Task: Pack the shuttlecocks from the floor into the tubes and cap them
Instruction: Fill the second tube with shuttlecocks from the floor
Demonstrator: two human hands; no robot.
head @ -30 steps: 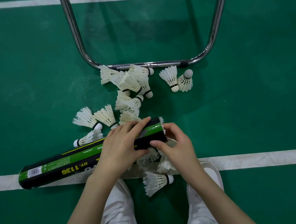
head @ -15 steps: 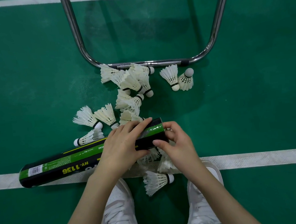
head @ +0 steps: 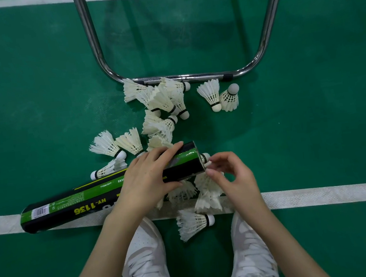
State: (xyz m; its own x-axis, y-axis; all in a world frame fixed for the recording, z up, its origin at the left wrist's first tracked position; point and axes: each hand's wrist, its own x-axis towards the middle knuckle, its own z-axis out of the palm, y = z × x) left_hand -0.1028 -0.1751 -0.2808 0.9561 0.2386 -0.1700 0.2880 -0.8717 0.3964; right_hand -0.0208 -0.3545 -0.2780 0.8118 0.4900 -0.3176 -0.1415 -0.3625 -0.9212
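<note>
One black-and-green tube (head: 89, 199) is in view, and roughly fifteen loose shuttlecocks, though the heaped ones overlap too much for an exact count. The left hand (head: 147, 180) grasps the tube near its open end, fingers curled over the top and thumb underneath. The tube's long axis runs from its closed end at the far left, resting on the white court line (head: 319, 196), slightly upward to the open mouth just right of that grip. A shuttlecock (head: 205, 158) sits in the mouth with its cork tip pointing out to the right. The right hand (head: 232, 175) pinches its fingertips (head: 210, 172) right at that mouth; whether they hold this shuttlecock or the feathers just beneath cannot be told.

Beyond the grip lies a cluster of shuttlecocks (head: 162, 102), with a pair (head: 218, 95) farther right, one of them standing cork up. Three more lie just left of the grip, and several sit below the tube mouth, the nearest single one (head: 193, 224) between two white shoes (head: 145, 266).

The surface is a green court floor (head: 37, 97). A bent chrome tube frame (head: 184, 78) stands on it beyond the cluster.
</note>
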